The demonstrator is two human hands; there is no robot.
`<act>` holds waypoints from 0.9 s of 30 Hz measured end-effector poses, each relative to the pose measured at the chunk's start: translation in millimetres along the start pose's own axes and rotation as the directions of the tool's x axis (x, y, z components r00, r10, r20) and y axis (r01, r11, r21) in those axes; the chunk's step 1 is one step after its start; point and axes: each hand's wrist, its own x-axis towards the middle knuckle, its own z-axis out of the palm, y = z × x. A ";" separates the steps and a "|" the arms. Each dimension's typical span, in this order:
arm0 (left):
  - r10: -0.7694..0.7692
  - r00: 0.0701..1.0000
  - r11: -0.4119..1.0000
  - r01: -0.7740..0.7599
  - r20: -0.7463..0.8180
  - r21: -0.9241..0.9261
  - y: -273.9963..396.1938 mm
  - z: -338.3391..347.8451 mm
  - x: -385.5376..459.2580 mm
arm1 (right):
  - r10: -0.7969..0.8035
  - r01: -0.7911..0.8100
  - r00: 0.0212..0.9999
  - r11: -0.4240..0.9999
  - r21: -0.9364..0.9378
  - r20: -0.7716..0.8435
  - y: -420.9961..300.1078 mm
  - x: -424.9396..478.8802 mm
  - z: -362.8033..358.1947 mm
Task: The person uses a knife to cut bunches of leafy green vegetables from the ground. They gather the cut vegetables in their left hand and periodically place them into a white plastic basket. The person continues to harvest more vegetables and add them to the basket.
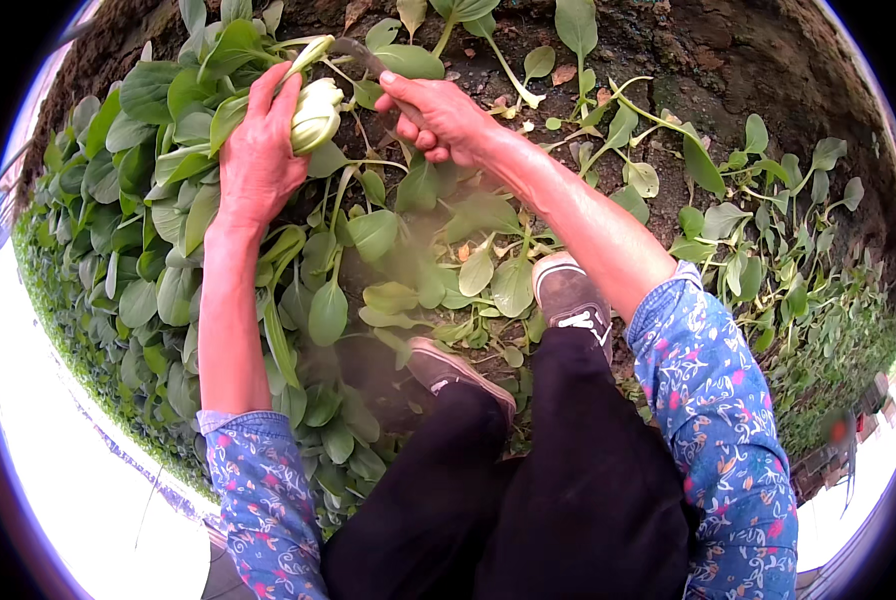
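Observation:
My left hand [262,154] grips a head of leafy greens like bok choy [317,112], its pale green stem base turned to the right. A second pale stalk [311,57] sticks out by my index finger. In my right hand [436,116] is a small sickle or curved knife [358,52], held by its handle. Its dark blade points up and left, and the tip lies close to the pale stalk. Whether blade and stalk touch, I cannot tell. Part of the handle is hidden by my fingers.
Dense leafy greens [144,225] grow along the left. Loose and trimmed leaves [493,277] lie on the dark soil around my shoes [574,300]. More scattered plants [763,202] stand at the right, and a bare soil bank [748,52] rises at the upper right.

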 end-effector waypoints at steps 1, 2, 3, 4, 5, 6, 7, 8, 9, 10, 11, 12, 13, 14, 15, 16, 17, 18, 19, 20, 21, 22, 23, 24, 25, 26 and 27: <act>0.005 0.999 0.996 -0.009 -0.053 -0.083 16.3 -15.0 -4.0 | -0.069 0.068 0.997 0.994 0.082 0.015 1.5 -11.0 0.0; -0.001 0.996 0.965 -0.021 -0.085 -0.262 29.1 -27.3 -9.4 | -0.092 0.081 0.994 0.982 0.169 0.054 3.5 -19.7 -0.9; -0.014 0.993 0.904 -0.038 -0.117 -0.426 41.2 -41.3 -16.6 | -0.120 0.092 0.988 0.962 0.256 0.095 2.1 -27.9 0.4; -0.250 0.968 0.646 0.191 0.032 -0.739 57.3 -52.4 -27.4 | -0.152 0.101 0.980 0.936 0.338 0.130 0.0 -35.8 1.2; -0.404 0.879 0.253 0.374 0.253 -0.892 70.4 -64.1 -40.3 | -0.165 0.085 0.970 0.917 0.390 0.177 -2.6 -42.0 6.2; -0.428 0.835 0.043 0.401 0.345 -0.915 77.9 -67.5 -48.0 | -0.178 0.073 0.962 0.899 0.431 0.207 -6.5 -50.5 6.5; -0.406 0.812 -0.089 0.422 0.420 -0.902 82.7 -71.0 -56.9 | -0.192 0.055 0.950 0.879 0.473 0.246 -10.0 -56.8 10.2; -0.411 0.805 -0.128 0.414 0.428 -0.901 86.0 -68.1 -64.7 | -0.197 0.025 0.941 0.852 0.523 0.275 -12.5 -61.8 13.7; -0.425 0.793 -0.162 0.407 0.436 -0.899 87.8 -64.9 -73.5 | -0.208 0.054 0.945 0.861 0.505 0.254 -12.6 -63.6 18.7; -0.433 0.779 -0.205 0.404 0.453 -0.891 92.3 -62.7 -78.3 | -0.220 0.083 0.948 0.869 0.487 0.232 -12.8 -65.2 22.8; -0.440 0.765 -0.248 0.399 0.470 -0.883 95.5 -60.0 -82.5 | -0.233 0.112 0.950 0.877 0.468 0.208 -13.0 -66.3 26.1; -0.400 0.773 -0.275 0.412 0.492 -0.869 92.8 -55.1 -88.0 | -0.225 0.082 0.952 0.843 0.532 0.209 -12.6 -66.6 28.3; -0.395 0.764 -0.307 0.414 0.510 -0.857 93.9 -52.0 -91.9 | -0.221 0.104 0.959 0.856 0.507 0.175 -12.8 -67.9 30.6; -0.384 0.763 -0.336 0.409 0.520 -0.848 94.7 -50.3 -94.3 | -0.218 0.126 0.966 0.868 0.480 0.141 -13.7 -69.8 33.2; -0.371 0.762 -0.366 0.406 0.531 -0.837 94.8 -47.8 -96.3 | -0.215 0.147 0.971 0.880 0.452 0.103 -13.7 -71.2 34.7; -0.346 0.755 -0.410 0.411 0.556 -0.814 93.3 -44.9 -99.0 | -0.312 0.309 0.950 0.920 0.241 -0.024 -12.4 -71.0 35.4; -0.320 0.749 -0.453 0.417 0.580 -0.788 90.7 -42.1 -101.8 | -0.428 0.431 0.895 0.902 0.001 -0.124 -10.6 -70.1 35.8; -0.292 0.742 -0.495 0.422 0.603 -0.759 88.8 -39.6 -103.4 | -0.551 0.503 0.813 0.828 -0.248 -0.190 -9.0 -69.0 36.0; -0.307 0.746 -0.493 0.406 0.590 -0.770 88.4 -37.2 -103.3 | -0.673 0.519 0.708 0.702 -0.487 -0.215 -7.9 -67.9 36.2; -0.322 0.750 -0.490 0.390 0.578 -0.779 88.5 -34.9 -102.3 | -0.672 0.509 0.702 0.704 -0.495 -0.235 -7.4 -67.7 35.0; -0.337 0.753 -0.488 0.374 0.565 -0.789 88.7 -32.4 -102.3 | -0.626 0.511 0.709 0.773 -0.376 -0.324 -4.7 -64.0 30.6; -0.334 0.741 -0.486 0.395 0.583 -0.780 85.3 -31.5 -104.1 | -0.567 0.511 0.718 0.823 -0.248 -0.404 -1.7 -58.0 25.2; -0.289 0.751 -0.541 0.384 0.594 -0.749 84.3 -33.3 -103.6 | -0.496 0.508 0.727 0.854 -0.113 -0.475 1.5 -54.7 20.0; -0.242 0.762 -0.594 0.373 0.601 -0.712 83.7 -35.7 -101.8 | -0.382 0.475 0.784 0.877 0.077 -0.489 -4.4 -59.9 17.5; -0.194 0.773 -0.645 0.363 0.604 -0.672 82.4 -36.7 -101.0 | -0.336 0.469 0.836 0.849 0.246 -0.433 -3.0 -57.1 10.2; -0.169 0.769 -0.664 0.373 0.616 -0.648 78.9 -33.5 -103.9 | -0.271 0.369 0.913 0.867 0.335 -0.305 -4.9 -61.7 4.7; -0.193 0.766 -0.661 0.360 0.613 -0.658 79.7 -31.2 -104.9 | -0.205 0.256 0.965 0.875 0.412 -0.163 -9.5 -68.1 5.0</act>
